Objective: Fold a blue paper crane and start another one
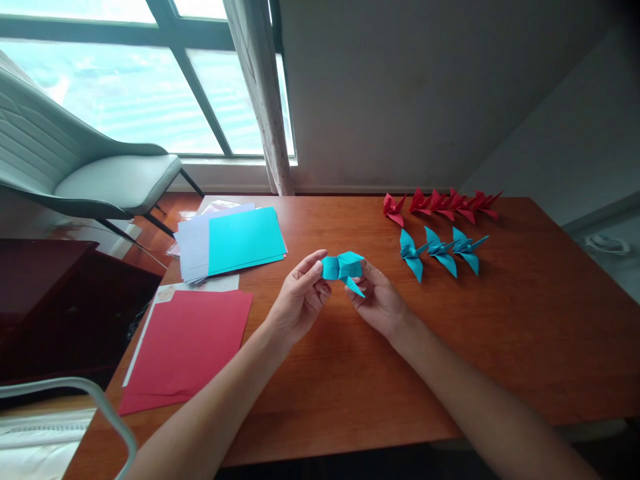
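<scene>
Above the middle of the table, a partly folded blue origami crane (pixel 345 268) is held between both hands. My left hand (pixel 303 293) pinches its left flap with thumb and forefinger. On the other side, my right hand (pixel 379 297) grips the right edge, its fingertips partly hidden behind the paper. One narrow blue point sticks out down and to the right. Finished blue cranes (pixel 440 250) stand in a row to the right of my hands, with a row of red cranes (pixel 450 203) behind them.
Blue sheets (pixel 245 240) lie on pale paper at the table's back left. Red sheets (pixel 193 343) lie nearer on the left, over white paper. Beyond the wooden table (pixel 500 347) are a grey chair (pixel 115 177), a window and a curtain (pixel 260 93).
</scene>
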{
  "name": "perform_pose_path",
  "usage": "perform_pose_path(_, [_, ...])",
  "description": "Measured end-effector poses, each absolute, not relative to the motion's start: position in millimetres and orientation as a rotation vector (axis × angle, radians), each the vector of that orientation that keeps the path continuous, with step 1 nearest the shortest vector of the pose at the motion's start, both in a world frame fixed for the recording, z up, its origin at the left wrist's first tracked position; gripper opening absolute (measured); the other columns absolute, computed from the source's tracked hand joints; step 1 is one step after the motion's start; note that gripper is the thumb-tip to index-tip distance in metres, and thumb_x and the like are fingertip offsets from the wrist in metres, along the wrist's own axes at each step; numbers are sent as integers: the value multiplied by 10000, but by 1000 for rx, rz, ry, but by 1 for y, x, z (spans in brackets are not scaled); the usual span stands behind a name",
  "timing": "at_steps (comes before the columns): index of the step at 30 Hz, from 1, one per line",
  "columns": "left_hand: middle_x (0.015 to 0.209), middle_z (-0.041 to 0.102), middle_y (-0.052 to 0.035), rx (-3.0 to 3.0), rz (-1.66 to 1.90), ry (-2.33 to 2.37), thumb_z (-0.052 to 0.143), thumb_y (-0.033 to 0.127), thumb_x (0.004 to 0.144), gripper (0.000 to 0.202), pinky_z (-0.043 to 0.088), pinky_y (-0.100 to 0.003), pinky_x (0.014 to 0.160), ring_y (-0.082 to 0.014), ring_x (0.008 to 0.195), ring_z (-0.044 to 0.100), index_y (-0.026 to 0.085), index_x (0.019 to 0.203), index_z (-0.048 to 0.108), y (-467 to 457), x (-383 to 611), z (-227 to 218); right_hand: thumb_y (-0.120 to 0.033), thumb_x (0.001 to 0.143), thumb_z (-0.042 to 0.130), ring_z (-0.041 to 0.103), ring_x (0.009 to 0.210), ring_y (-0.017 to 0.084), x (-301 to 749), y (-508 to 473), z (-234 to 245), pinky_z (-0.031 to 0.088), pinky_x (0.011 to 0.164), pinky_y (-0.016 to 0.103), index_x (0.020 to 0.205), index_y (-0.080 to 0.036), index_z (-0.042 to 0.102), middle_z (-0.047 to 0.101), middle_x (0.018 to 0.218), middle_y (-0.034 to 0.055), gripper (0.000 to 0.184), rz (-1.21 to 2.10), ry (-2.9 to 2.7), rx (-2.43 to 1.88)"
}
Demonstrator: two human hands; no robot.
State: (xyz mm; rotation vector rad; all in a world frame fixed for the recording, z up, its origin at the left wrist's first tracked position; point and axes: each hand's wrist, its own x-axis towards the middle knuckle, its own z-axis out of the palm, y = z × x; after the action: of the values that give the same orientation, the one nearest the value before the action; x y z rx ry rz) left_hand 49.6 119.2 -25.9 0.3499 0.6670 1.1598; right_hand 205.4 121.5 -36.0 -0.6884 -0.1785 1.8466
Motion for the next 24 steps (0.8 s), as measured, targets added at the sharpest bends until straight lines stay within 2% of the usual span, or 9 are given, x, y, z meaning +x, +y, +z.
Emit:
perform_pose_path(4, [764,707,3,384,1097,641,864,202,727,391,515,-138,572,-44,562,597,162,1085,712,115,51,-22,-177,772,808,520,481,32,206,119,-33,439,412,102,878,-210,709,658,650,-70,149,1847,-180,-685])
perform_pose_path(10, [726,712,0,408,1032,599,871,217,712,433,532,-162,590,-68,566,617,168,1111,710,110,53,-17,-226,690,878,529,468,28,207,116,-32,444,422,93,966,-208,711,654,616,-80,323,1898,-262,-633])
perform_pose_path(15, [756,705,2,406,1101,611,866,230,721,401,532,-157,595,-62,579,611,171,1086,712,115,49,-21,-233,672,895,545,521,36,207,119,-34,441,425,104,899,-191,721,668,668,-58,288,1876,-229,-615])
perform_pose_path(20, [811,708,5,389,1183,641,871,226,718,376,513,-135,584,-52,603,609,193,1057,712,120,45,-26,-176,720,855,549,560,43,208,123,-34,432,436,110,868,-203,718,639,671,-59,204,1857,-196,-634])
perform_pose_path(24, [750,700,14,425,1131,599,874,219,719,400,517,-146,616,-50,586,600,197,1086,716,117,46,-23,-178,672,890,546,532,33,206,120,-35,441,440,105,862,-200,715,654,668,-68,259,1855,-229,-601])
